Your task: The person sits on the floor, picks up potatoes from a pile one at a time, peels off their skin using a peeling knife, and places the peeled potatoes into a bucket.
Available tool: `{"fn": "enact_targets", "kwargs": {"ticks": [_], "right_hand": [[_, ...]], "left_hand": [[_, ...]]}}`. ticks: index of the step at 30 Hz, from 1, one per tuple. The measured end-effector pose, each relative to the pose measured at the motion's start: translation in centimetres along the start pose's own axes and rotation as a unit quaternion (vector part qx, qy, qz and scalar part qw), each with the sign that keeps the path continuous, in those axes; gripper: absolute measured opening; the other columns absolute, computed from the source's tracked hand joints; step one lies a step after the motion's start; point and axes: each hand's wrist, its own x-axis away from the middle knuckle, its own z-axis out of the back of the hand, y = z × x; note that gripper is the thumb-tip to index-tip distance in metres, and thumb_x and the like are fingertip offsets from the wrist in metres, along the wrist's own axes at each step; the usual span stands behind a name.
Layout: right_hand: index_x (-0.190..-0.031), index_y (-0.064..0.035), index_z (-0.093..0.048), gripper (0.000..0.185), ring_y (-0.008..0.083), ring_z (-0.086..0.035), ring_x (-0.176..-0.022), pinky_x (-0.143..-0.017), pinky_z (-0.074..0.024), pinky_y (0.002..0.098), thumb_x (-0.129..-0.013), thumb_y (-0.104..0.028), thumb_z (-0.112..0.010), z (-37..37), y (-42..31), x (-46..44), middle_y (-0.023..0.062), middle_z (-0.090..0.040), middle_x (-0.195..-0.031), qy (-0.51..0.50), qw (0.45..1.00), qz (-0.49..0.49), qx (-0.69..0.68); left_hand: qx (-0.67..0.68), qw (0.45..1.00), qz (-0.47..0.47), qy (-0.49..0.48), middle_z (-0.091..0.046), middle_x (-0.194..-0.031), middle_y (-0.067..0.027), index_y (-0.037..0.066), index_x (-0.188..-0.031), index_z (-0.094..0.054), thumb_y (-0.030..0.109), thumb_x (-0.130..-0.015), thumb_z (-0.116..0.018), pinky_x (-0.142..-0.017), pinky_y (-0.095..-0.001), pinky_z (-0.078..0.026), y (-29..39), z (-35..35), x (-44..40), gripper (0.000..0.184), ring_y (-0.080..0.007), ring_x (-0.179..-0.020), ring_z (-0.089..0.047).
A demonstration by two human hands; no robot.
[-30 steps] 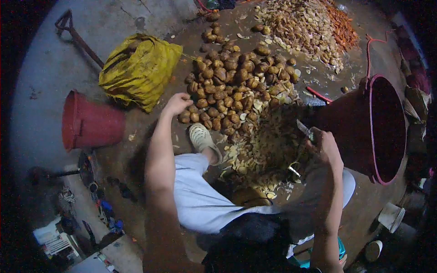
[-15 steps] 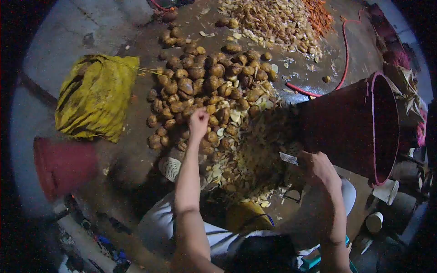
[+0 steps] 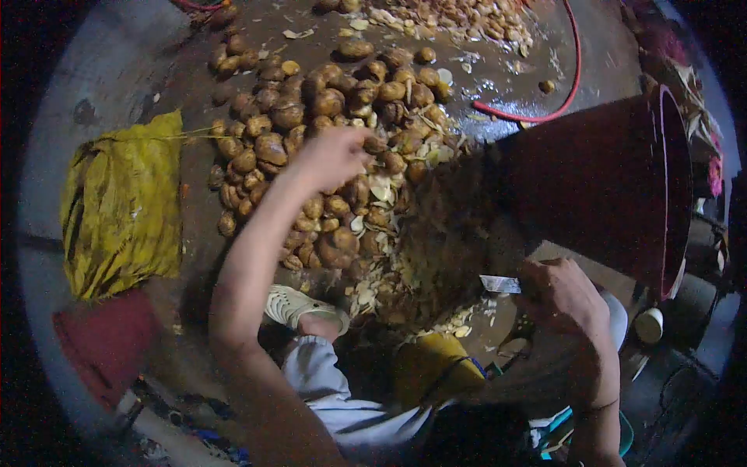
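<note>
A large heap of brown, roundish potato-like tubers (image 3: 268,148) lies on the floor ahead of me. My left hand (image 3: 336,158) is over the middle of the heap, its fingertips beside a tuber (image 3: 375,144); motion smears the fingers, so whether they grip it is unclear. My right hand (image 3: 566,292), closed, holds a knife with a short, broad metal blade (image 3: 499,284) pointing left; the handle is hidden in my fist. Pale slices and peelings (image 3: 381,188) lie between the tubers and nearer my feet.
A big dark-red bucket (image 3: 591,179) lies tipped at right, mouth facing right. A red hose (image 3: 572,86) curves behind it. A yellow sack (image 3: 124,206) and a red bucket (image 3: 105,342) are at left. Another pale pile (image 3: 459,19) is at the back. My sandalled foot (image 3: 299,306) is near the heap.
My left hand has moved up and forward, farther over the heap. The right hand still holds the knife, a little lower and farther right. The whole view has shifted and turned.
</note>
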Motion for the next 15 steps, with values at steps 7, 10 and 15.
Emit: {"fn": "enact_targets", "kwargs": {"ticks": [7, 10, 15], "right_hand": [[-0.118, -0.0064, -0.053, 0.049, 0.0384, -0.061, -0.07, -0.063, -0.05, 0.0443, -0.074, -0.022, -0.066, 4.9, -3.5, 1.4, 0.0199, -0.063, -0.075, -0.122, 0.989, 0.06, -0.056], [-0.127, -0.0053, -0.051, 0.056, 0.0336, -0.065, -0.066, -0.061, -0.054, 0.0427, -0.071, -0.01, -0.057, 6.5, -4.1, 2.4, 0.0163, -0.064, -0.069, -0.086, 0.994, 0.056, -0.033], [-0.117, -0.0061, -0.057, 0.042, 0.0334, -0.066, -0.069, -0.061, -0.0545, 0.0426, -0.076, -0.012, -0.053, 5.1, -2.9, 3.3, 0.0168, -0.064, -0.07, -0.054, 0.994, 0.078, -0.062]], "left_hand": [[-0.249, 0.942, 0.16, 0.159, -0.046, -0.129, -0.0264, 0.013, -0.135, -0.04, 0.023, -0.075, -0.07, -0.098, -0.0436, -0.041, -11.0, -0.1, -2.8, 0.067, -0.0392, -0.118, -0.047], [-0.132, 0.956, 0.188, 0.181, -0.043, -0.132, -0.0273, 0.018, -0.137, -0.038, 0.025, -0.069, -0.076, -0.102, -0.0438, -0.038, -9.6, -3.7, -5.8, 0.078, -0.04, -0.121, -0.044], [-0.117, 0.928, 0.245, 0.256, -0.042, -0.13, -0.0208, 0.017, -0.13, -0.037, 0.008, -0.071, -0.073, -0.093, -0.0439, -0.045, -9.0, -6.6, -6.4, 0.069, -0.0393, -0.114, -0.048]]}}
